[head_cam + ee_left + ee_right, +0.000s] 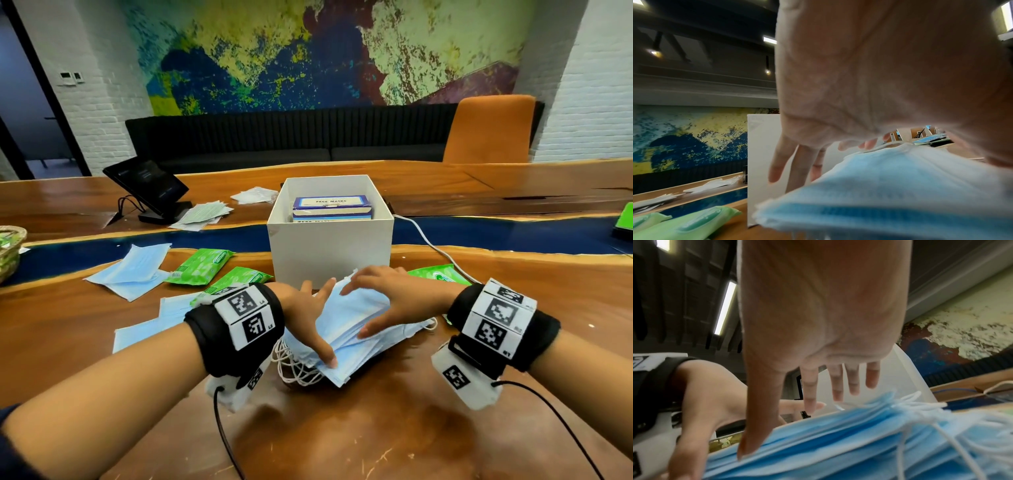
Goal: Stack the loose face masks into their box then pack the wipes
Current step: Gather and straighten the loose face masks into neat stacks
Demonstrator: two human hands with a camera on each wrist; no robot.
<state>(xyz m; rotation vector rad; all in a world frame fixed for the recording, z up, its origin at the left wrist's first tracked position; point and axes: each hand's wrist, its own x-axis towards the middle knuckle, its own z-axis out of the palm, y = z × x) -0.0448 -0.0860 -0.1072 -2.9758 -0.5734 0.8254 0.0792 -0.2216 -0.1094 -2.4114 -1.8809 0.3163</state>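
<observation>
A stack of light blue face masks (356,339) lies on the wooden table just in front of the white carton (329,250). My left hand (317,322) rests on its left end with straight, spread fingers and the thumb on the near edge. My right hand (373,308) lies flat over the right half, thumb touching the top mask. The left wrist view shows the left hand (859,97) above the stack (890,186); the right wrist view shows the right hand (818,321) over the stack (838,443). A blue face mask box (331,205) sits inside the carton. Green wipes packs (202,267) lie left of it.
More loose blue masks (133,270) lie at the left, and white ones (202,214) farther back by a tilted tablet (147,183). Another wipes pack (440,274) lies right of the carton, near a white cable (428,240). A wicker basket (8,250) stands at the left edge.
</observation>
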